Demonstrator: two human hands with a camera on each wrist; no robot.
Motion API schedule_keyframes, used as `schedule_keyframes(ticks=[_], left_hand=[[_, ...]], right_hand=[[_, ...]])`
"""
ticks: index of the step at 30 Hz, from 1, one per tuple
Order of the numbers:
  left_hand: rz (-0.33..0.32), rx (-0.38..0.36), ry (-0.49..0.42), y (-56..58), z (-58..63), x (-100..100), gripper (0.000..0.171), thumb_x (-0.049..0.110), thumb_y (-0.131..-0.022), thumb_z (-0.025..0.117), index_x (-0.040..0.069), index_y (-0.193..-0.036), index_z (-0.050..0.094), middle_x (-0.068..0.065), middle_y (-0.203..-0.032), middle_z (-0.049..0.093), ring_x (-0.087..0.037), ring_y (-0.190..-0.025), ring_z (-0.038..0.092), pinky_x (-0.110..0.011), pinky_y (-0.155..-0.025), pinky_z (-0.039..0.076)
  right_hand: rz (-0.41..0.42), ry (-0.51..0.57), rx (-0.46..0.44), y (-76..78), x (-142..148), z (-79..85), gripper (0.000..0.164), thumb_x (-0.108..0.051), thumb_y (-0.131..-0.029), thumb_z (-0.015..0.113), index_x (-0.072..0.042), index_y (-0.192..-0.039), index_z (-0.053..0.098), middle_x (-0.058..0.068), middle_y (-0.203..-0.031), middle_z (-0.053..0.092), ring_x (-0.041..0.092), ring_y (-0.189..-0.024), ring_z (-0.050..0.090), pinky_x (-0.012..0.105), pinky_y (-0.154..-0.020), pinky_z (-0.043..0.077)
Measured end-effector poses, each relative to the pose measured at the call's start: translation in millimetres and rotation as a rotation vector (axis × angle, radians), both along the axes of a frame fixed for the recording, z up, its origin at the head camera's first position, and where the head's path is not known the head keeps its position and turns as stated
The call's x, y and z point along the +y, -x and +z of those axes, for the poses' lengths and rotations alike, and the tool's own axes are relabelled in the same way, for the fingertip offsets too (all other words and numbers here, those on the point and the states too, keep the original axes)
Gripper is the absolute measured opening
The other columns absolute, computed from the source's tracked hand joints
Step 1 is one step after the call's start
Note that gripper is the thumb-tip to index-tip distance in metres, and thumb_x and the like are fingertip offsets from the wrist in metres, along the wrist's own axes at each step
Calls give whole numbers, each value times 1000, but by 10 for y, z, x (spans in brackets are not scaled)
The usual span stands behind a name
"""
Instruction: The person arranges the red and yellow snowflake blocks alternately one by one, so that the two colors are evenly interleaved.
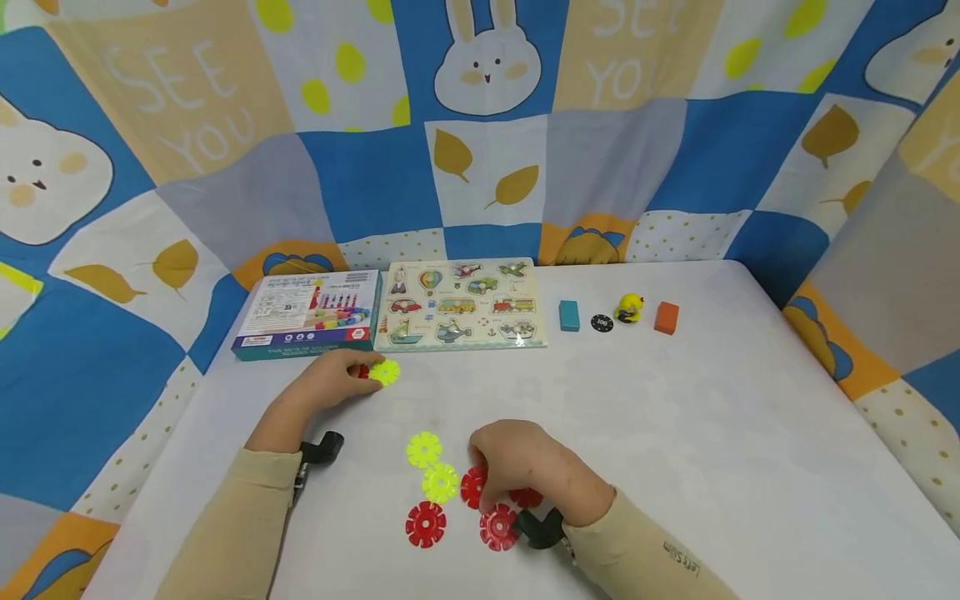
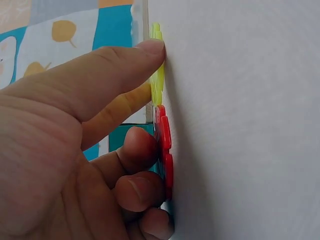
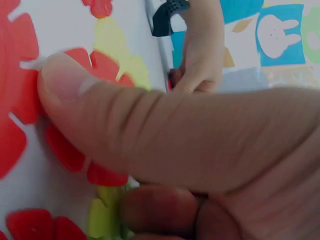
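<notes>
My left hand pinches a yellow snowflake disc between thumb and forefinger, close over the table. A red snowflake disc adjoins it edge to edge, against the other curled fingers. My right hand is low over several red discs, fingers bent downward. Its thumb tip touches the edge of a red disc, while another red disc lies below the thumb and forefinger. In the right wrist view a yellow piece shows beside the curled fingers; I cannot tell whether they hold it.
Two yellow discs and a red disc lie between the hands. A box and a picture puzzle board stand behind. Farther right are a teal block, a black chip, a toy duck and an orange block.
</notes>
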State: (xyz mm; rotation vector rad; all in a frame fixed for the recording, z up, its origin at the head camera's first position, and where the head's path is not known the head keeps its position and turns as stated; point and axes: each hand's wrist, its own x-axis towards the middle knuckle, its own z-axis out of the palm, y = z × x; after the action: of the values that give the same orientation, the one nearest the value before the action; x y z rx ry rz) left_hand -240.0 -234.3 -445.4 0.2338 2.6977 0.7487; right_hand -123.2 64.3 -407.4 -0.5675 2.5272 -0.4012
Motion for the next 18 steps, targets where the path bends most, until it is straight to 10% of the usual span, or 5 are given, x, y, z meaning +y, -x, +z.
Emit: schedule_keyframes(ticks=[7, 18], left_hand=[[8, -2, -8, 27, -21, 18, 60, 50, -78, 71, 30, -132, 56, -7, -124, 52, -28, -105, 44, -47, -87, 42], [-12, -22, -32, 33, 6, -34, 54, 41, -81, 72, 28, -132, 57, -8, -122, 53, -28, -103, 44, -42, -82, 43]], right_hand=[[-36, 222, -112, 137, 164, 222, 22, -19, -70, 82, -17, -69, 60, -2, -67, 56, 13, -62, 54, 29, -55, 47], [-110, 571, -156, 535, 33, 863, 42, -7, -90, 60, -27, -127, 59, 5, -97, 59, 18, -72, 67, 33, -70, 53]])
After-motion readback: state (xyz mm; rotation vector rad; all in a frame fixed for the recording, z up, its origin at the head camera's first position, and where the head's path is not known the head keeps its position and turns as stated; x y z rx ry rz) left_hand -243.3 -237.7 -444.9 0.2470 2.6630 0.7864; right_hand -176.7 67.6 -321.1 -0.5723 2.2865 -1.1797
